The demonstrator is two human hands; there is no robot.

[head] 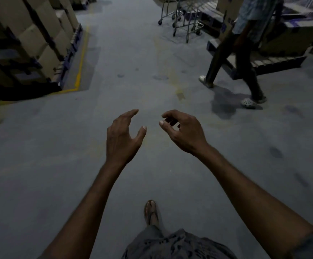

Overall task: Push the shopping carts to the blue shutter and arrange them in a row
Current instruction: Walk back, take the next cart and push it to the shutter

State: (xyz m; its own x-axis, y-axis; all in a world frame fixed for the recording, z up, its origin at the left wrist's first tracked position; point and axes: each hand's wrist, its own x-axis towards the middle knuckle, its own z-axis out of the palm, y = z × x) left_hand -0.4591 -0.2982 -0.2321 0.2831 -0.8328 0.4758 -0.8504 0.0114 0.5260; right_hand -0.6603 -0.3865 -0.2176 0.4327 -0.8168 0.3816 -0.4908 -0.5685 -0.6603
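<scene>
The floor point(39, 146) looks like matt grey concrete, scuffed and stained, with a worn yellow painted line point(81, 62); the carts point(181, 19) are shiny bare metal tube, the stacked boxes point(39, 40) dull brown cardboard, the pallet point(275, 62) rough wooden slats, and the passer-by's clog point(248, 103) pale perforated plastic.

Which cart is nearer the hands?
The cart on the right, legs lower in frame beside the pallet; the other cart stands behind it, further left.

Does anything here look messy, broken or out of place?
Nothing serious. The grey floor carries dark smudges and a worn yellow paint patch mid-aisle. The shopping carts stand loosely grouped ahead, not in a neat row.
</scene>
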